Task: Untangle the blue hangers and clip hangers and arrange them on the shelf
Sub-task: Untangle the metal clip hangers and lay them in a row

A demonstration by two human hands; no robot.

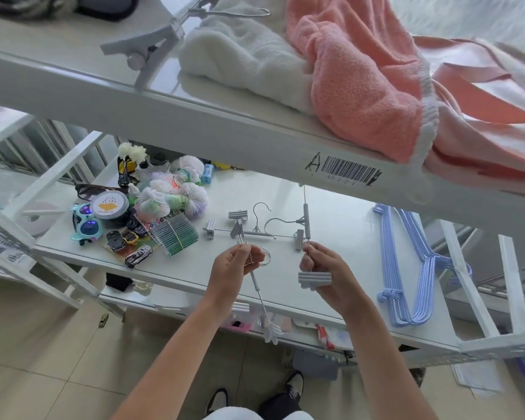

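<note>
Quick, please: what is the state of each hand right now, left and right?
Left hand: fingers pinch the rod of one grey clip hanger.
Right hand: fingers pinch the rod of another grey clip hanger, just above its lower clip.

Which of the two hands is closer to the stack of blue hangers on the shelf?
The right hand. It holds a grey clip hanger not far left of the blue hangers. The left hand, holding another clip hanger, is farther left.

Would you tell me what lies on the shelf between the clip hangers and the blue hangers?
Nothing: the head view shows bare white shelf between the clip hangers and blue hangers.
</note>
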